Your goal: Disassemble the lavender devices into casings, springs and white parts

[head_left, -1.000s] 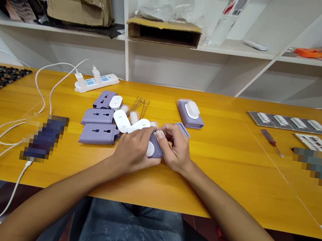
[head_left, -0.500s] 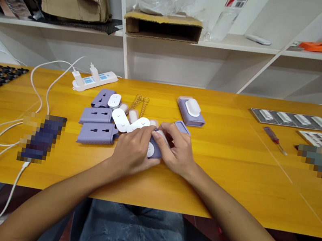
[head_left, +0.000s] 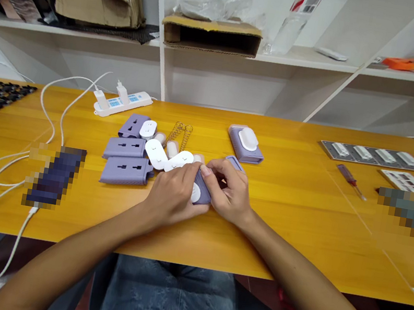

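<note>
Between my hands is a purple plastic housing (head_left: 203, 194) with a round white part on its face. My left hand (head_left: 173, 187) wraps over its left side, hiding much of it. The fingers of my right hand (head_left: 230, 189) are curled against its upper right, thumb on the top edge. Just behind them lies a purple frame-like piece (head_left: 234, 162). White oval caps (head_left: 156, 154), whitish rounded pieces and two coil springs (head_left: 180, 136) lie beyond my left hand. Several purple housings with slots (head_left: 125, 171) sit to the left.
A purple unit with a white top (head_left: 246, 143) stands farther back. At left are a power strip (head_left: 123, 104), white cables and a blurred dark device (head_left: 55, 176). A screwdriver (head_left: 351, 181) and a metal tray with white parts (head_left: 373, 156) lie right, below shelves (head_left: 310, 57).
My right thumb has shifted up and left to the top edge of the housing, uncovering more of its purple face. Both hands stay on it.
</note>
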`<move>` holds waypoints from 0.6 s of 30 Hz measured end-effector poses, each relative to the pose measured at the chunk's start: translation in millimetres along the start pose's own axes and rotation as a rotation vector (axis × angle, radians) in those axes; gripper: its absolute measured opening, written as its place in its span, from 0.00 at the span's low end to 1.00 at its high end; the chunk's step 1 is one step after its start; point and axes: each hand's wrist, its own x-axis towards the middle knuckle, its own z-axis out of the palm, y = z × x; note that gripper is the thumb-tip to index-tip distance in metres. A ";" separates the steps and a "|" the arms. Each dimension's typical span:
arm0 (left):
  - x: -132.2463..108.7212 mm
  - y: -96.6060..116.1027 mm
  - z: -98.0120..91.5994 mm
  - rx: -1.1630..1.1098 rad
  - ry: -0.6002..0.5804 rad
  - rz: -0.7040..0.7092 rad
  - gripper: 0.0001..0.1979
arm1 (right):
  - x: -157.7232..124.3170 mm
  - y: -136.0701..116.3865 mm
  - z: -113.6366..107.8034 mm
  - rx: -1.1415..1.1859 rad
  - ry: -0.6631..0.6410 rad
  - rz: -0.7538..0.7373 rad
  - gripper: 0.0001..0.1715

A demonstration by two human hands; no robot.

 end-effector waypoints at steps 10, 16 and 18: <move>5.8 -1.5 -3.5 -0.065 -0.044 0.007 0.29 | 6.8 -1.3 -3.7 0.021 -0.048 0.070 0.05; 6.3 0.0 -2.9 -0.064 -0.022 -0.054 0.29 | 6.1 0.8 -2.6 0.084 -0.061 0.155 0.06; 6.2 -0.3 -3.0 -0.071 -0.021 -0.049 0.28 | 5.5 -0.1 -1.8 0.085 -0.054 0.160 0.07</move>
